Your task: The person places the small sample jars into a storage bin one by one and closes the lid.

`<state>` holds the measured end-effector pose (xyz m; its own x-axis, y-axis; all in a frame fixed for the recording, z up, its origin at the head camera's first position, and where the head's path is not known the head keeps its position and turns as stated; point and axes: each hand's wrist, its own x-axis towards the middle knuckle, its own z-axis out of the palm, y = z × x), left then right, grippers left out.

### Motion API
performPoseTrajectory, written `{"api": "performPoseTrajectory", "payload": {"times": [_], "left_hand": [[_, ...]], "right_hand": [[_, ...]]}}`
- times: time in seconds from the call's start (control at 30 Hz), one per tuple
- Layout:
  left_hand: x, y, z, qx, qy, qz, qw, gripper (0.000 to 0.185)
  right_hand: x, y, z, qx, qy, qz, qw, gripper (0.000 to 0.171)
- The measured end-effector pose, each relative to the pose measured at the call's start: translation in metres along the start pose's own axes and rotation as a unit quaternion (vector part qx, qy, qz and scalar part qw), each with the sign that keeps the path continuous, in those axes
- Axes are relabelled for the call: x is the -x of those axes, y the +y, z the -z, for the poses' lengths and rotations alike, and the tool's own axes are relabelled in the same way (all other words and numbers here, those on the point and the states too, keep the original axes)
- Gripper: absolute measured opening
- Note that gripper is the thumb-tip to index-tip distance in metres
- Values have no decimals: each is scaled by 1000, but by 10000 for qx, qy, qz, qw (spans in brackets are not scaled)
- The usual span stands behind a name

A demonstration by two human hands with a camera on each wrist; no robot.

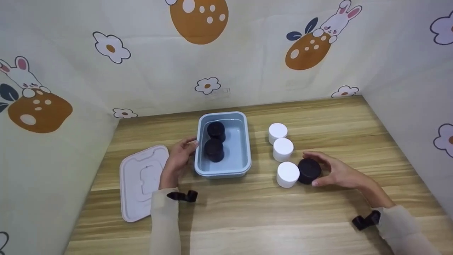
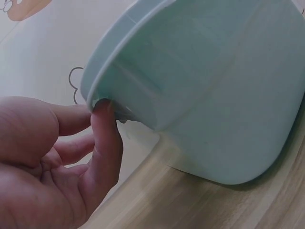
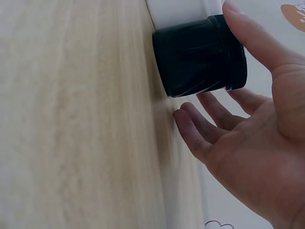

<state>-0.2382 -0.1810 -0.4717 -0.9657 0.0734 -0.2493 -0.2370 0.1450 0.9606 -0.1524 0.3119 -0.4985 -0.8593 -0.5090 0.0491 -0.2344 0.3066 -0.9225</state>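
My left hand [image 1: 181, 153] is at the left side of a light-blue plastic box [image 1: 222, 173], with bent thumb and fingers holding its rim [image 2: 125, 47] from outside. Two black jars [image 1: 214, 150] stand inside the box along its left side. On the right, my right hand [image 1: 338, 173] reaches around another black jar [image 1: 309, 170], thumb at its lid. In the right wrist view a gap shows between several fingers [image 3: 205, 129] and the black jar [image 3: 195, 59]. A white jar [image 1: 287, 174] stands right beside that black one.
Two more white jars, a middle one [image 1: 282, 149] and a rear one [image 1: 277, 132], stand behind the front white jar. A pale lid [image 1: 133, 184] lies on the wooden table [image 1: 240, 219] left of the box. Patterned cloth [image 1: 247, 60] encloses the back and sides.
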Motion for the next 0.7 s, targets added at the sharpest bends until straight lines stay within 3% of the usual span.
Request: {"api": "performPoseTrajectory", "payload": {"times": [0.17,0.43,0.7], "left_hand": [[0,0,1,15,-43,42,10000,44],[-1,1,1,108,-90,11,9999,45],[-1,-1,0,252,-49,-153,9996,44]], "right_hand": [[-1,1,-3,190,44,-48,9998,80],[-3,-14,2,236,131,-647,9975,70],[-11,-38,15,100,382,-377,9985,68]]}}
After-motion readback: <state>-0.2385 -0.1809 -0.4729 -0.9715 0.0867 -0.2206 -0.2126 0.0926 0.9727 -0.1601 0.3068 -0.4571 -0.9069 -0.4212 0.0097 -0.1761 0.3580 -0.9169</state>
